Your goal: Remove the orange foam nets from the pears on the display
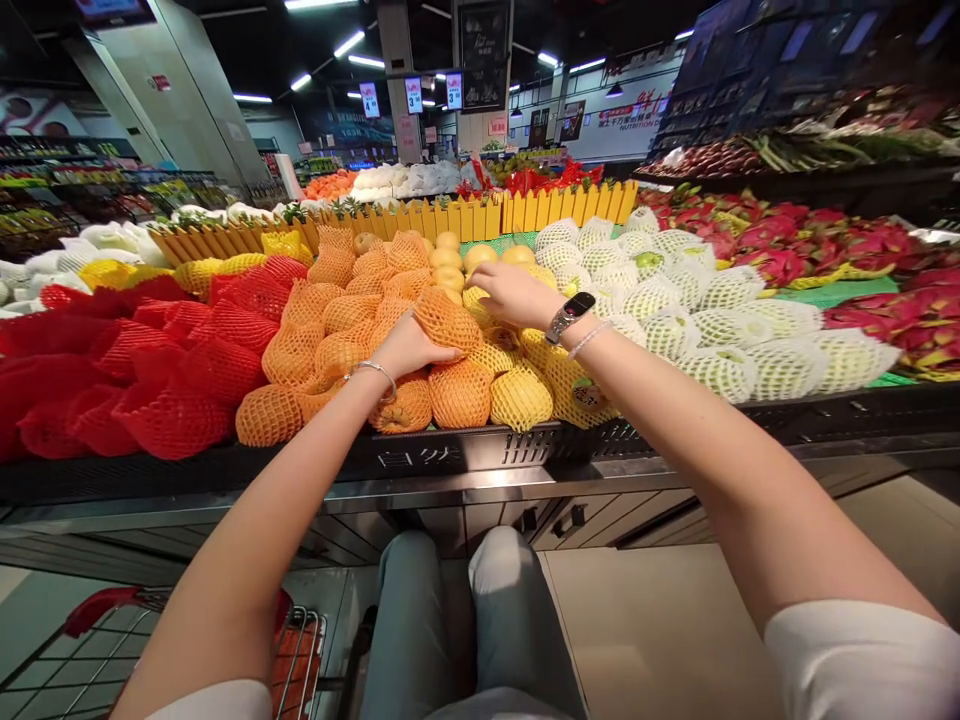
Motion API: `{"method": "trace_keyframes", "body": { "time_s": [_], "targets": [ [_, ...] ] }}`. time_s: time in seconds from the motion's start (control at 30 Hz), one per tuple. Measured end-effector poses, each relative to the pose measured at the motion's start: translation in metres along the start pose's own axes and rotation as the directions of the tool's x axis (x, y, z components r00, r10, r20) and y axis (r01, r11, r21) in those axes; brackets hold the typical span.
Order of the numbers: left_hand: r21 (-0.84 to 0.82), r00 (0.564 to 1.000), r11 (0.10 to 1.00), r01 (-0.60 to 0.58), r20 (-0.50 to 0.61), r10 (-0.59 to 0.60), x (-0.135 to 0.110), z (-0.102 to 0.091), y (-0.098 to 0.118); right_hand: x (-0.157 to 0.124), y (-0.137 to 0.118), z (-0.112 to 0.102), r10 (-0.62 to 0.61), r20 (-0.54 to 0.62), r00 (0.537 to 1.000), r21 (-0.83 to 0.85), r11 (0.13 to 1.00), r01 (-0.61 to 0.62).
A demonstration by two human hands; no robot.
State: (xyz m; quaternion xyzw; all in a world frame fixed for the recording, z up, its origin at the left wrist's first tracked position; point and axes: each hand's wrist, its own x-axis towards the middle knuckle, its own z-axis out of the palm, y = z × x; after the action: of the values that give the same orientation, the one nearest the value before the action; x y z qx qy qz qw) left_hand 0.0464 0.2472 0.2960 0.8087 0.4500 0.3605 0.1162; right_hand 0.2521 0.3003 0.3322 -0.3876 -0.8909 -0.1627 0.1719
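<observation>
My left hand (411,348) is closed around a fruit in an orange foam net (450,322), lifted a little above the pile, thumb along its lower side. My right hand (517,292) hovers just right of it, over bare yellow round fruits (447,262). Its bent fingers look apart and point down by the netted fruit's upper end; whether they touch it I cannot tell. Under both hands lie more fruits in orange nets (460,393) and fruits in yellow nets (522,396). A watch (571,316) is on my right wrist, a bracelet (377,378) on my left.
Red-netted fruits (180,350) lie left, white-netted green fruits (667,300) right, dragon fruits (780,235) farther right. The black display edge (420,455) runs in front of my knees. A yellow picket fence (450,217) stands behind. A shopping cart (97,612) is at lower left.
</observation>
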Motion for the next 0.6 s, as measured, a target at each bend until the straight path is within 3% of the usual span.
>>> {"method": "trace_keyframes", "body": {
  "time_s": [0.1,0.2,0.43,0.6],
  "targets": [
    [-0.004,0.999,1.0,0.011,0.047,-0.011,-0.002,-0.011,-0.001,0.01,-0.011,0.003,-0.161,0.097,0.982,0.045,0.987,0.157],
    [-0.052,0.992,0.998,0.018,0.124,-0.011,-0.004,-0.021,-0.005,0.025,-0.019,0.017,-0.216,0.16,0.963,0.018,0.976,0.216],
    [-0.103,0.972,0.994,0.021,0.237,0.004,-0.006,-0.036,-0.009,0.057,-0.029,0.054,-0.233,0.221,0.947,0.072,0.972,0.222],
    [-0.105,0.975,0.994,0.002,0.221,0.021,-0.007,-0.037,-0.012,0.075,-0.034,0.065,-0.174,0.233,0.957,0.087,0.984,0.157]
  ]
}}
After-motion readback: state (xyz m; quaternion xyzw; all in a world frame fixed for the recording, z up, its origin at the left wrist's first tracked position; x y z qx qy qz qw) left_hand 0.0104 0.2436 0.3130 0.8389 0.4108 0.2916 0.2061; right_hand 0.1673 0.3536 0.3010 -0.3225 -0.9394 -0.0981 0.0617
